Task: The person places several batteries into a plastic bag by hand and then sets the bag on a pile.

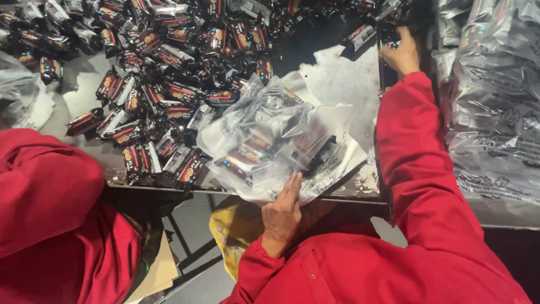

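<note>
My left hand [281, 214] rests at the near table edge and pinches the lower rim of a clear plastic bag [281, 141]. The bag lies on the metal table [349, 79] and holds several dark snack packets. My right hand [400, 55], in a red sleeve, is stretched out to the far right edge of the table. Its fingers curl over a dark packet [392, 40] at the fringe of the pile. The fingers are hidden, so its grip cannot be made out. A big heap of dark snack packets [169, 73] covers the table's left and back.
A stack of filled clear bags [495, 107] sits at the right. Another person's red sleeve [45, 186] is at the lower left. A crumpled clear bag [19, 95] lies at the far left. Something yellow [233, 228] lies below the table edge.
</note>
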